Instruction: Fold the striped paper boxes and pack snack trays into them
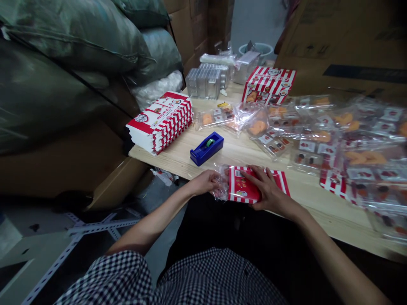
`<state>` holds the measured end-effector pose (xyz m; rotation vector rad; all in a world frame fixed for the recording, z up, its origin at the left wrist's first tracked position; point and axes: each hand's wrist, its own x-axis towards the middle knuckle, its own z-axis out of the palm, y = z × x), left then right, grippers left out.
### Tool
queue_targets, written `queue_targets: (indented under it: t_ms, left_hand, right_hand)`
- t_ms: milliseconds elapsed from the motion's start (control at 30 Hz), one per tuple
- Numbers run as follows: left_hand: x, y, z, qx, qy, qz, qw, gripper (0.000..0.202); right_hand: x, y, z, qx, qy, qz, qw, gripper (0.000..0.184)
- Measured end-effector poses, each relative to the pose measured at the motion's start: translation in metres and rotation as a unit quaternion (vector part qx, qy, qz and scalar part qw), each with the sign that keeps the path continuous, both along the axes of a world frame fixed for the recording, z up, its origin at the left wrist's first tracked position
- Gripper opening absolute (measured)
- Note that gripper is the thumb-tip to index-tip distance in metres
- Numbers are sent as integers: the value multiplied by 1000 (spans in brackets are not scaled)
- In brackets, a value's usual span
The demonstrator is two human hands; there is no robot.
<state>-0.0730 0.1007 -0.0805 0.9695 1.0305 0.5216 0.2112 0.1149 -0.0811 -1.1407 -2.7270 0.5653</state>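
My left hand [207,183] is closed, its fingers pinching the crinkled clear plastic bag [223,186] at the table's front edge. From the bag's right side extends a red-and-white striped printed card package [247,189], with a barcode and small food pictures on its face. Over that package lies my right hand [267,188], fingers spread and pressing on the surface. A blue tape dispenser [206,148] with a green core stands just beyond my left hand. Whether the package lies fully inside the bag cannot be made out.
A stack of red-and-white printed cards [162,120] sits at the left table corner. Clear plastic boxes [203,82] stand behind it. Bagged toy-food sets [365,156] cover the right side. Another striped package [269,86] rests farther back. Large sacks [73,46] are piled left.
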Motion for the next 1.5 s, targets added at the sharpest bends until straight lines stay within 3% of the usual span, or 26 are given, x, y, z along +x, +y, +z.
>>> queue_targets:
  t_ms: [200, 333, 433, 533, 600, 733, 867, 933, 1100, 1233, 1300, 1367, 1433, 1500]
  left_hand:
    - [7, 19, -4, -37, -16, -40, 998, 36]
    - [2, 19, 4, -38, 9, -63, 997, 39]
    - [-8, 14, 17, 113, 167, -7, 980, 38]
    - [-10, 10, 26, 296, 296, 50, 907, 47]
    - [-3, 9, 23, 334, 313, 41, 888, 47]
    - [15, 11, 4, 313, 275, 51, 908, 33]
    - [24, 19, -14, 195, 81, 88, 973, 31]
    - [28, 22, -21, 153, 23, 104, 983, 29]
    - [38, 29, -29, 121, -19, 118, 985, 40]
    - [31, 24, -5, 127, -42, 93, 987, 49]
    - [27, 12, 16, 195, -20, 105, 975, 49]
    - [30, -6, 36, 306, 51, 191, 931, 47]
    - [40, -26, 48, 353, 81, 272, 892, 59]
    - [53, -41, 52, 314, 11, 288, 904, 72]
  right_hand:
    - [5, 4, -5, 1, 9, -6, 1000, 100]
    - [6, 4, -3, -2, 5, -13, 1000, 99]
    - [2, 3, -1, 0, -2, -23, 1000, 97]
    - [-3, 3, 0, 10, -11, -26, 1000, 96]
    - [-5, 3, 0, 16, -13, -27, 999, 97]
    - [-6, 3, -1, 21, 0, -21, 1000, 99]
    - [-6, 3, -2, 25, 9, -19, 999, 99]
    - [-7, 1, -1, 23, 11, -21, 999, 99]
    - [-10, -1, 4, 12, 12, -32, 999, 96]
    - [-6, 0, 7, 24, 31, -60, 997, 92]
    - [-6, -1, 13, 52, 67, -121, 989, 94]
    - [-13, -8, 22, 91, 118, -200, 968, 100]
    - [-26, -21, 33, 133, 160, -273, 939, 107]
    - [-42, -40, 42, 168, 180, -338, 908, 111]
